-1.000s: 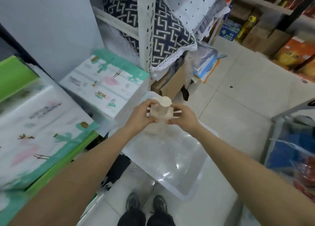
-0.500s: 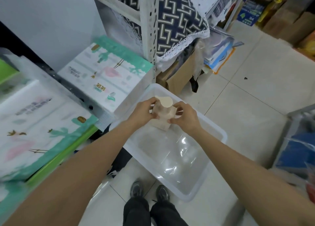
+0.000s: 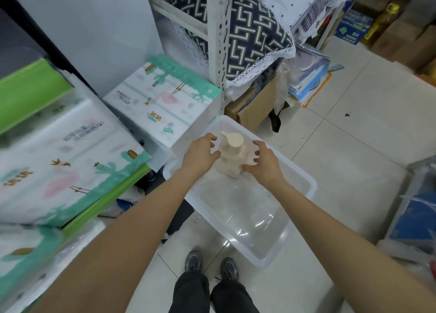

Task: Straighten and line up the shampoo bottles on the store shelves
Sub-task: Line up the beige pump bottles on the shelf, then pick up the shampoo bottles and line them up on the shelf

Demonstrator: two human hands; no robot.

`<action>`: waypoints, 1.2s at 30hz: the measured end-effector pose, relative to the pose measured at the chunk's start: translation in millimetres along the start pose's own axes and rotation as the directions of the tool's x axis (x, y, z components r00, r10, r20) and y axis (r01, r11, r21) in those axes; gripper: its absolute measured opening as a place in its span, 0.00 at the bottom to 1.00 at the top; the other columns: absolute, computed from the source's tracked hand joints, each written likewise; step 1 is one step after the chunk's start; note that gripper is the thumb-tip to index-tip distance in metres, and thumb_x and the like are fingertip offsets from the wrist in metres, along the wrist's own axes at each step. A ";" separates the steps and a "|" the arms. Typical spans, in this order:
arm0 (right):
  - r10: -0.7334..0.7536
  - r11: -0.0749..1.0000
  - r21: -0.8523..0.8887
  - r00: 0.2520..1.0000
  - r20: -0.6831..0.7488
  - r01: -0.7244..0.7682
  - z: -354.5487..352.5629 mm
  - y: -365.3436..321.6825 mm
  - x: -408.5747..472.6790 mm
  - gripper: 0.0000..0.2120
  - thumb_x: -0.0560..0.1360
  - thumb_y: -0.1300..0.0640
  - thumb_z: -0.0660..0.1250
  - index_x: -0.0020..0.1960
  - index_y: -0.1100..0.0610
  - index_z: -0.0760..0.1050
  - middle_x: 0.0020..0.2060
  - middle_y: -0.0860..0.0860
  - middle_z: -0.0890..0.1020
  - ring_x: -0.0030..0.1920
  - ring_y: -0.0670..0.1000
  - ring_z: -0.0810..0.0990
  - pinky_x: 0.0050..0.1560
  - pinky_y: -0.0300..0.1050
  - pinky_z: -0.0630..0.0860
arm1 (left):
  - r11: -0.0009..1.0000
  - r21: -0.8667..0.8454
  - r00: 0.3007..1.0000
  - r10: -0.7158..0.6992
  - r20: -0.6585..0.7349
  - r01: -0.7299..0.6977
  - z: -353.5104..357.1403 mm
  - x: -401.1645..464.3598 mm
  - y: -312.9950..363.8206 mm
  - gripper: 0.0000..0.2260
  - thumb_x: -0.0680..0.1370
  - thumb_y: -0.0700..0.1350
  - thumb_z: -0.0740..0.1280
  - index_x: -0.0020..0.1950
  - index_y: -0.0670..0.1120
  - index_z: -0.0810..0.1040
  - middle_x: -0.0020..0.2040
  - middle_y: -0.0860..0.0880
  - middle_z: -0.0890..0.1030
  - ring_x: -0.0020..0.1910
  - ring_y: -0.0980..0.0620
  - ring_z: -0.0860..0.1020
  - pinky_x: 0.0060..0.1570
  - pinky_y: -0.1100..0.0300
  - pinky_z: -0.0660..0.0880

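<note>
Left hand [image 3: 200,153] and right hand [image 3: 262,161] both grasp the pump bottle [image 3: 232,158] held between them, above the clear bin [image 3: 304,194].

Pale pink pump shampoo bottle [image 3: 232,158] stands upright, above a clear bin [image 3: 304,183].

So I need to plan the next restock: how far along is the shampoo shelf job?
Nothing looks finished: no lined-up bottle row is in view. In hand: the left hand and right hand hold one beige pump bottle over the clear plastic bin on the floor. Left: shelving and aligning it with any others.
</note>
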State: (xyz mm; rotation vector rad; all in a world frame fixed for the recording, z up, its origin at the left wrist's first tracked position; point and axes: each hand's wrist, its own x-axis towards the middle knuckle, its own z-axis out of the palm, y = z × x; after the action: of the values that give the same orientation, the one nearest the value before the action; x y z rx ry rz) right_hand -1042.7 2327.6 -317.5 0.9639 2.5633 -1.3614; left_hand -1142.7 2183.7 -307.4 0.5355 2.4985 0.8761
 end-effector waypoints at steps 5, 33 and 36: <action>-0.217 0.967 -0.151 0.975 -0.053 0.206 -1.3 -27.7 -38.1 0.16 0.75 0.59 0.67 0.61 0.56 0.71 0.56 0.55 0.74 0.50 0.51 0.75 0.49 0.40 0.71 | 0.999 -0.044 0.987 -0.001 -0.162 -0.006 -27.8 -38.4 2.8 0.11 0.78 0.45 0.63 0.58 0.44 0.76 0.54 0.48 0.80 0.53 0.50 0.76 0.53 0.56 0.74; -0.883 0.332 0.155 0.249 0.397 0.931 255.0 -391.9 -428.7 0.06 0.75 0.61 0.67 0.51 0.57 0.80 0.43 0.51 0.82 0.40 0.47 0.78 0.42 0.28 0.71 | 0.962 -0.172 0.351 -0.239 -0.906 0.211 -346.2 -573.8 -214.3 0.03 0.76 0.44 0.66 0.47 0.49 0.79 0.38 0.54 0.79 0.38 0.52 0.79 0.40 0.62 0.69; -0.911 0.307 0.229 0.217 0.350 0.924 282.4 -426.0 -466.9 0.07 0.75 0.61 0.67 0.52 0.57 0.79 0.42 0.50 0.81 0.39 0.47 0.77 0.37 0.24 0.68 | 0.961 -0.178 0.263 -0.231 -0.937 0.211 -375.5 -612.1 -229.5 0.05 0.76 0.44 0.66 0.50 0.47 0.80 0.40 0.52 0.80 0.42 0.53 0.78 0.43 0.64 0.69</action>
State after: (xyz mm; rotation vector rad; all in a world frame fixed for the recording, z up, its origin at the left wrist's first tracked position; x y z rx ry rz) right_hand -969.9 1707.9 -17.6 -1.1090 2.7053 -1.3803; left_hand -877.2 1536.1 -27.1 -0.6398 3.4668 1.3673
